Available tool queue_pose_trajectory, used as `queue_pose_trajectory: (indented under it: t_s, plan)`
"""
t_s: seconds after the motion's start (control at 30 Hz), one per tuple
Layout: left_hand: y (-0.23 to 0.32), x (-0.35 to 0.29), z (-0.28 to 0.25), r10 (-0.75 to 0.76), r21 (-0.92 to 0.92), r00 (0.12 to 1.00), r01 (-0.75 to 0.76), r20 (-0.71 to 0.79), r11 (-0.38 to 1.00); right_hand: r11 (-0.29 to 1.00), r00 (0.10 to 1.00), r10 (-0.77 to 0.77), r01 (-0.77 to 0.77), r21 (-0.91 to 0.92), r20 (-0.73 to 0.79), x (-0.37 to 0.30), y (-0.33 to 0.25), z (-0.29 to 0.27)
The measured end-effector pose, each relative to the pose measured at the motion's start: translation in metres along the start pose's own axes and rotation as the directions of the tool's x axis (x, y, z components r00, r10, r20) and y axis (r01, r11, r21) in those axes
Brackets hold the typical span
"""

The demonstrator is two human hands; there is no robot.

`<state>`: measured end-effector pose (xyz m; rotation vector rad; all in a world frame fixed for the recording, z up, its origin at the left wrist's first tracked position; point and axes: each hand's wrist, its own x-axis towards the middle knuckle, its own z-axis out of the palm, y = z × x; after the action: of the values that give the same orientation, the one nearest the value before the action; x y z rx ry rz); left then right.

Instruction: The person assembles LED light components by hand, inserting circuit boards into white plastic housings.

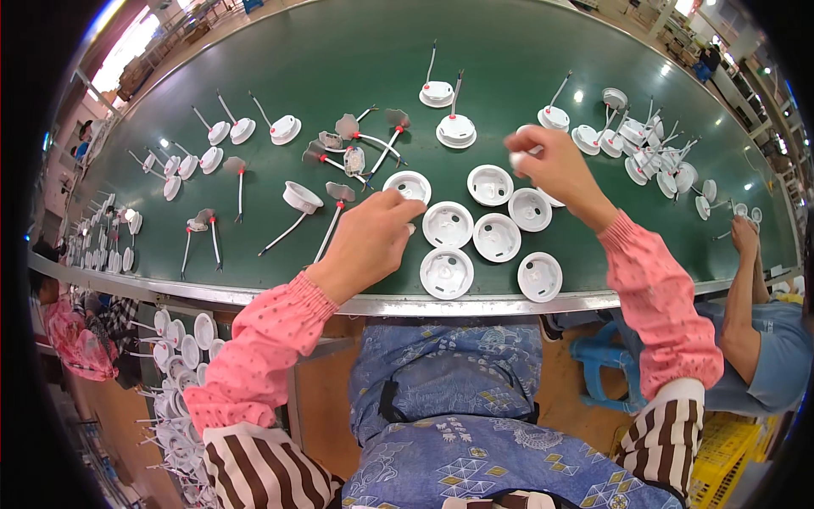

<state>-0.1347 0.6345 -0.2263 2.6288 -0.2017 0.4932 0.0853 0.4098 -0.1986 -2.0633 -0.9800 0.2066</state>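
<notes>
My left hand is closed, its curled fingers at the lower edge of a white round lamp housing; whatever its fingertips pinch is hidden. Motion blurs my right hand, whose fingers bend inward around something small and white. Between my hands, several open white housings, such as this housing, lie with their hollow side up. Another housing sits near the table's front edge. Beyond my hands, a white lamp unit stands with its cable upright.
The green table has a metal front edge. Grey plates with red-tipped cables lie to the left. A cluster of cabled lamp units stands to the right, near a co-worker's hand. A blue stool is below.
</notes>
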Motion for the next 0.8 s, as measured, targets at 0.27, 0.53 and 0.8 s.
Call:
queue_pose_trajectory:
  t_s: [0.27,0.53,0.8]
  plan:
    - [-0.007,-0.012,-0.004,-0.003,0.068,1.0,0.003,-0.009,0.998,0.982,0.986,0.166,-0.167,0.083,0.017,-0.055,0.007,-0.017]
    - [-0.039,-0.024,-0.045,-0.273,0.104,0.93,0.305,-0.248,0.947,0.929,0.942,-0.326,0.303,-0.215,-0.08,0.075,-0.015,0.082]
    - [-0.014,-0.041,-0.06,-0.288,-0.01,0.916,0.297,-0.278,0.955,0.848,0.939,-0.342,0.33,-0.415,0.047,0.164,-0.034,0.167]
